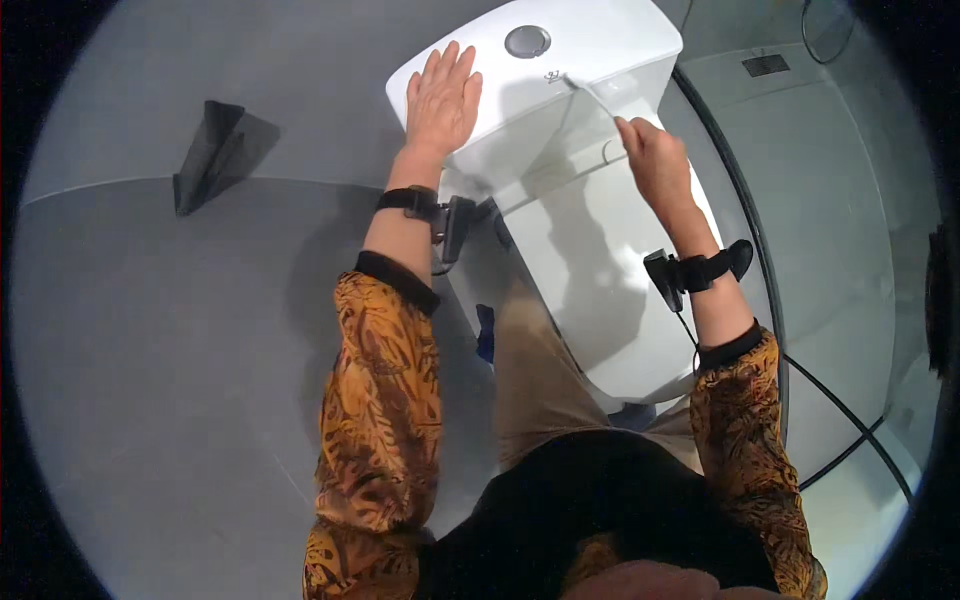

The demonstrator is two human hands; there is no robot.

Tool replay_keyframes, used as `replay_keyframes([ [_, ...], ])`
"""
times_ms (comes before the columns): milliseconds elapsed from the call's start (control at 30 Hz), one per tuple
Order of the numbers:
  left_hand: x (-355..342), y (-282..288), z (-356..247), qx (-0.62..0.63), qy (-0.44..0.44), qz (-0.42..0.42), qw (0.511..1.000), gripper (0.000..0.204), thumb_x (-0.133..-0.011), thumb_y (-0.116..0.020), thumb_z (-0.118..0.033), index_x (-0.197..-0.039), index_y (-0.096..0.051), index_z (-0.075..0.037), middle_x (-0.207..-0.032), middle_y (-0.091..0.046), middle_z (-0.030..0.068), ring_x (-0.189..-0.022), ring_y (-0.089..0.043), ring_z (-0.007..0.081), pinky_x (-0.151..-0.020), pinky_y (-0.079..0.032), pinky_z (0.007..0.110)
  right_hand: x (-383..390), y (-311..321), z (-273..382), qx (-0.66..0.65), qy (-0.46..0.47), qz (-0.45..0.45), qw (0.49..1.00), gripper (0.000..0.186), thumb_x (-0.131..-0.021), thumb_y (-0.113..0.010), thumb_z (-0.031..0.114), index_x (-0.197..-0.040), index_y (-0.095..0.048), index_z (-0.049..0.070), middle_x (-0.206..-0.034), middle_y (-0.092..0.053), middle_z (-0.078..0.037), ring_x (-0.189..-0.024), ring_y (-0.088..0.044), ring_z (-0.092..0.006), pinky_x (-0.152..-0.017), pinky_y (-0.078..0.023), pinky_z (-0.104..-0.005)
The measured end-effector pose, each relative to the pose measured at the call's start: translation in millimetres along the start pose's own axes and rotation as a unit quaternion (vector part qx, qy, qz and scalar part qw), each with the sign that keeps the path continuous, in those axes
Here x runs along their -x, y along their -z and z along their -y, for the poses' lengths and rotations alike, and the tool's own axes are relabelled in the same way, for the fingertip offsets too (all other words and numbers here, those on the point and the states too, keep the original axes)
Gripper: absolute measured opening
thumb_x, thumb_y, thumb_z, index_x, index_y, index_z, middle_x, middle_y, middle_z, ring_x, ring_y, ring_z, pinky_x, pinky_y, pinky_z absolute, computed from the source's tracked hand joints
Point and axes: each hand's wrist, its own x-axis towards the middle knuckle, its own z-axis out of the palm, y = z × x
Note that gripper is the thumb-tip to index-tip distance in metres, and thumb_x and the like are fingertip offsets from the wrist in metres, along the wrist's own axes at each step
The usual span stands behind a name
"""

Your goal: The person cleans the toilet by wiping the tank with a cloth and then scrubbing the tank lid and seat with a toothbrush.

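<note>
My left hand (443,104) lies flat, fingers stretched, on the left part of the white toilet tank lid (620,32). A slim white tool shaped like a toothbrush (597,98) is in my right hand (655,165), whose fingers close round its lower end. The tool's far tip meets the front edge of the lid beside a small dark printed mark; the tip is too small to make out clearly. A round grey flush button (527,41) sits in the lid between and beyond my hands. Below them, the white toilet seat cover (600,270) is down.
A dark grey folded object (207,155) stands against the grey surface at left. On the right, a black edge strip (735,160) runs beside the toilet, with a floor drain (765,66) past it. Black bars (845,445) cross at lower right. Something blue (485,333) lies by my leg.
</note>
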Motion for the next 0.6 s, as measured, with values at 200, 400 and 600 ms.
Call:
replay_keyframes([
  [200,-12.0,-6.4,-24.8,0.042,0.043,-0.014,0.998,0.048,-0.095,-0.028,-0.039,-0.135,-0.044,-0.018,-0.145,-0.035,0.0063,-0.136,-0.027,0.0262,-0.111,-0.017,0.043,13.7,-21.2,18.3,-0.016,-0.011,0.072,0.997,0.034,-0.092,-0.053,0.033,-0.074,-0.055,0.004,-0.059,-0.051,-0.019,-0.056,-0.05,-0.0398,-0.054,-0.042,-0.0435],
  [400,-17.0,1.3,-5.3,0.146,0.037,-0.041,0.988,0.049,-0.096,-0.027,-0.041,-0.13,-0.051,-0.013,-0.137,-0.045,0.0088,-0.132,-0.033,0.0258,-0.111,-0.019,0.039,13.1,-11.2,27.5,-0.021,-0.06,0.026,0.998,0.034,-0.092,-0.054,0.03,-0.072,-0.055,0.002,-0.06,-0.052,-0.021,-0.056,-0.051,-0.0405,-0.049,-0.04,-0.0417],
  [600,-25.5,21.1,-37.8,0.327,0.183,-0.122,0.919,0.055,-0.097,-0.021,-0.039,-0.124,-0.053,-0.004,-0.133,-0.049,0.0149,-0.126,-0.041,0.0303,-0.107,-0.028,0.034,15.4,-11.3,36.8,-0.006,0.002,0.067,0.998,0.035,-0.091,-0.055,0.031,-0.071,-0.054,0.003,-0.061,-0.053,-0.02,-0.06,-0.053,-0.0399,-0.052,-0.041,-0.0435],
])
